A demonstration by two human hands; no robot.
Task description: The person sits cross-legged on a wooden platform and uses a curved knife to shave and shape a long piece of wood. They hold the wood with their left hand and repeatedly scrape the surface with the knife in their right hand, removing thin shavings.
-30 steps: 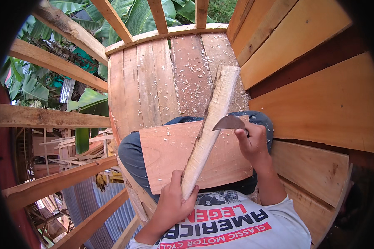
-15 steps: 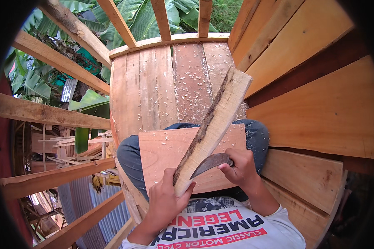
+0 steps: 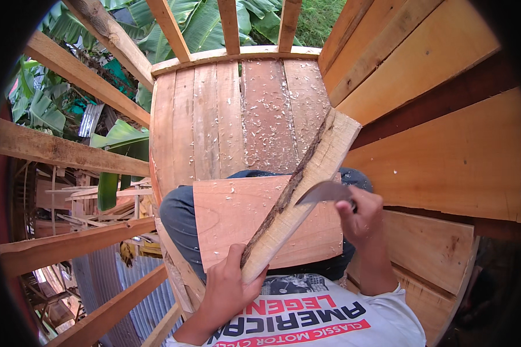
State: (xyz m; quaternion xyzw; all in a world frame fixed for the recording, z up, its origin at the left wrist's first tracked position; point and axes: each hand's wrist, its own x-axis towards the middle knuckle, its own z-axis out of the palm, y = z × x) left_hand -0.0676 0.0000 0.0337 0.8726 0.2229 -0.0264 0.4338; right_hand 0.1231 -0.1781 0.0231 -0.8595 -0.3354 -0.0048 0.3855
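My left hand grips the near end of a long piece of wood, which slants up and away to the right. Dark, rough bark runs along its left edge, and its top face is pale. In my right hand is a curved knife; its handle is mostly hidden by the fingers. The blade lies over the middle of the wood, its tip pointing left toward the bark edge. Whether the blade touches the wood I cannot tell. Beneath them, a flat wooden board rests across my lap.
Wood shavings lie scattered over the plank floor ahead. A plank wall stands close on the right. Wooden rails line the left side, with corrugated sheets and banana leaves beyond them.
My right hand and the knife have moved up along the wood, away from my left hand. The far end of the wood has shifted slightly right and nearer.
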